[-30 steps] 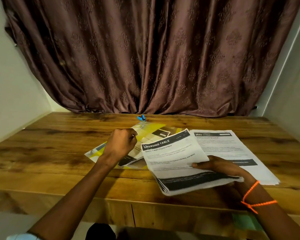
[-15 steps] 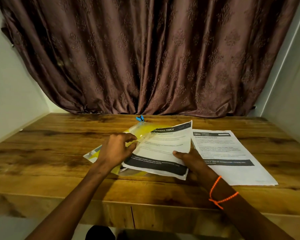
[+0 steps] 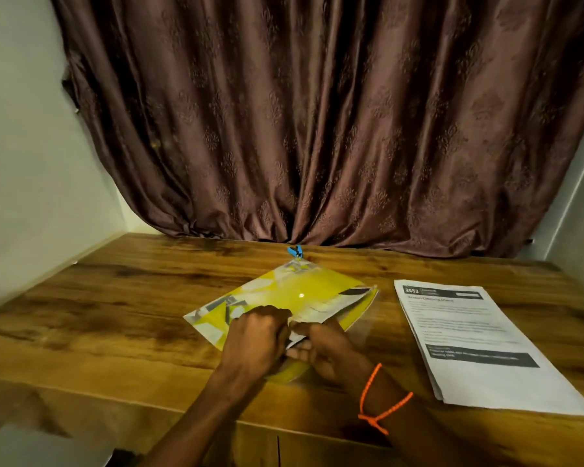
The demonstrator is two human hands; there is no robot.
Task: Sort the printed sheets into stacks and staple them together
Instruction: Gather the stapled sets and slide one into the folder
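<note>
- Two hands now meet at centre frame, low on the yellow folder [image 3: 284,298]; half a second earlier they were apart, the right one carrying the "Dressing Table" sheets in over it.
- Those sheets have mostly gone into the folder: only a white corner [image 3: 295,338] shows between the hands, and a dark header strip peeks out at the folder's right edge.
- Reads as one sorted set tucked away. No stapler is visible, so stapling is likely not yet done.
- Left hand [image 3: 255,338]: fingers curled, pinching the folder's near edge.
- Right hand [image 3: 321,350]: fingers curled around the white corner, wrist low, orange thread on it.
- Second stack [image 3: 479,352] lies flat at right of frame, well apart from the hands, untouched.
- Blue clip [image 3: 294,251] sits at the folder's far corner.
</note>
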